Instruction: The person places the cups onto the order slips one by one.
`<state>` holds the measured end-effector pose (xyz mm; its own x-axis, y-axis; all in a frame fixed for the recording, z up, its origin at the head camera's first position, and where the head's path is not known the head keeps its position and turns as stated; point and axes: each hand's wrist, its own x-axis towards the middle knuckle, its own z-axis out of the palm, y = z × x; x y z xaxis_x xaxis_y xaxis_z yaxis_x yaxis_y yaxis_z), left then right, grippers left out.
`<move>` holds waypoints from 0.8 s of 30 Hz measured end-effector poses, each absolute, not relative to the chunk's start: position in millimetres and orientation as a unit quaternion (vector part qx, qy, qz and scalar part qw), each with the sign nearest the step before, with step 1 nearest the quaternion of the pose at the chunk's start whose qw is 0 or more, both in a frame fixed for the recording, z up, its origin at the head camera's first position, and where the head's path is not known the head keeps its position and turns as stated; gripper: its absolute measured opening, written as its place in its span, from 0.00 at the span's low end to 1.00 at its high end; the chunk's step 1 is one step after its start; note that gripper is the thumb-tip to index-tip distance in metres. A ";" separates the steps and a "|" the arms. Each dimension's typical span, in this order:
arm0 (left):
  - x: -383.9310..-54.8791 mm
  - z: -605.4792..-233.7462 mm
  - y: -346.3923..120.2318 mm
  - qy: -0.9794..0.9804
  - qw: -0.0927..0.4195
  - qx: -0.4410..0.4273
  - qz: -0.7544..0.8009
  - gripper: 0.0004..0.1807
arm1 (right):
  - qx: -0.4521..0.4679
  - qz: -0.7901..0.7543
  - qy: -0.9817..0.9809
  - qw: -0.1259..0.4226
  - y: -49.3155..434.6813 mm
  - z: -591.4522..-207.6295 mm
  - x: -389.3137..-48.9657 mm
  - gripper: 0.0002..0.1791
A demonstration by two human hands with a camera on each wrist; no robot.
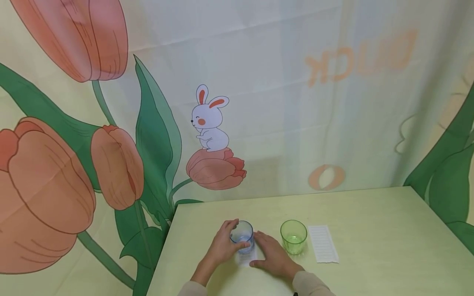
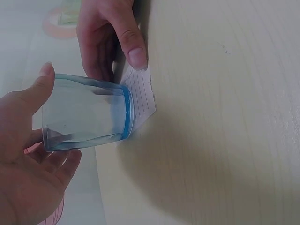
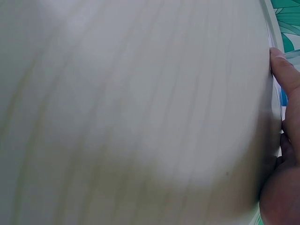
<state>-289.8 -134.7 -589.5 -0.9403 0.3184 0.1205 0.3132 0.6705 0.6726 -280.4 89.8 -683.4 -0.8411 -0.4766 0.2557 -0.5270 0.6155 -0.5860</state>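
A clear blue-tinted glass (image 1: 242, 238) stands upright on a lined slip of paper (image 1: 246, 259). My left hand (image 1: 222, 245) grips this glass near its rim, thumb on the near side and fingers round the far side. In the left wrist view, the blue base of the glass (image 2: 89, 112) overlaps the paper (image 2: 144, 96), whose near edge is torn. Beside the glass, my right hand (image 1: 273, 255) rests low with its thumb tip at the paper's edge and its fingers reaching along the glass's right side. The right wrist view shows only part of the right hand (image 3: 288, 117).
A green glass (image 1: 294, 238) stands upright just right of my right hand. Further right lies another lined paper slip (image 1: 323, 244). The pale table (image 1: 385, 230) ends at a curtain (image 1: 259, 102) printed with tulips and a rabbit.
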 end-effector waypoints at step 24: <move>-290.3 -590.5 -134.8 0.913 0.010 0.166 0.373 0.49 | 0.264 0.334 -0.905 0.016 87.3 -679.3 -278.8 0.53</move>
<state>-290.3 -134.8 -590.5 -0.9448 0.3102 0.1056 0.2953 0.6664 0.6846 -278.8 87.3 -679.3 -0.8598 -0.4671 0.2063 -0.4890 0.6370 -0.5959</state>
